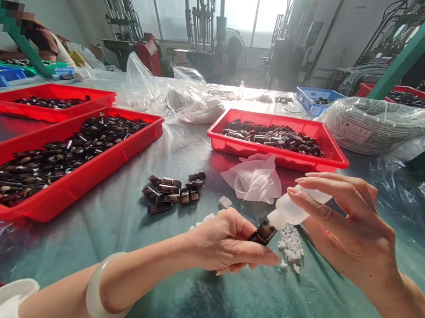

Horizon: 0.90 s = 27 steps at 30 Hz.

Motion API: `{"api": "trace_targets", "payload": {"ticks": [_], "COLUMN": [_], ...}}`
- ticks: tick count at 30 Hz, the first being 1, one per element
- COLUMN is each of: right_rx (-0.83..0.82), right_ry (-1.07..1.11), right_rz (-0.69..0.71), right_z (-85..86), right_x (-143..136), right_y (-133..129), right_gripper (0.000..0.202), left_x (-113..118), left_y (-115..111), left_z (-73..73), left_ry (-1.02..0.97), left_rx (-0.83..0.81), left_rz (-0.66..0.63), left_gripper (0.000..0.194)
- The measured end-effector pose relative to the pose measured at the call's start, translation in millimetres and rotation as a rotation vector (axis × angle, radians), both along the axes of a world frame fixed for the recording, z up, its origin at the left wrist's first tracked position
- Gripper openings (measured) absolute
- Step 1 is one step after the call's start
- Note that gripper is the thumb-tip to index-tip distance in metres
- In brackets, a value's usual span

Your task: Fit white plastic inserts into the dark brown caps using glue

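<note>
My left hand (223,242) pinches a small black plastic housing (264,233) between thumb and fingers, above the table's middle. In my right hand (358,235) is a translucent white squeeze bottle (289,211), tilted down to the left. The bottle's tip meets the upper end of the housing; whether anything flows out cannot be seen. Under and beside my hands lies a heap of small white plastic pieces (292,247). To the left of my left hand, several similar black housings (169,195) rest in a loose group.
Red trays (45,207) (274,156) of black parts stand at left and behind my hands. A crumpled white sheet (253,179) lies before the back tray. A wrapped cable coil (376,129) sits at back right, near a green post (412,48). Another person's arm (44,41) shows far left.
</note>
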State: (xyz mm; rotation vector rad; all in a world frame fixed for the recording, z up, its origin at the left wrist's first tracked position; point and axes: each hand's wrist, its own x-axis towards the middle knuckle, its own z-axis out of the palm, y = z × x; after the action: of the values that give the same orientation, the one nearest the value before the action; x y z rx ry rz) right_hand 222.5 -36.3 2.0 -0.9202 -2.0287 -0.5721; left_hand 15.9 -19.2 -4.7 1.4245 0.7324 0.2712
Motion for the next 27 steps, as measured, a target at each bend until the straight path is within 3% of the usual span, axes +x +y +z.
{"api": "trace_targets", "payload": {"ticks": [27], "right_rx": [-0.006], "right_ry": [0.046], "right_rz": [0.068], "right_z": [3.4], "right_x": [-0.6], "right_y": [-0.9], "right_gripper": [0.045], "left_x": [-2.7], "left_y": [-0.9], "left_z": [-1.6], "left_ry": [-0.064], "left_rx": [-0.016], "left_rz": [-0.026], "left_gripper": [0.035]}}
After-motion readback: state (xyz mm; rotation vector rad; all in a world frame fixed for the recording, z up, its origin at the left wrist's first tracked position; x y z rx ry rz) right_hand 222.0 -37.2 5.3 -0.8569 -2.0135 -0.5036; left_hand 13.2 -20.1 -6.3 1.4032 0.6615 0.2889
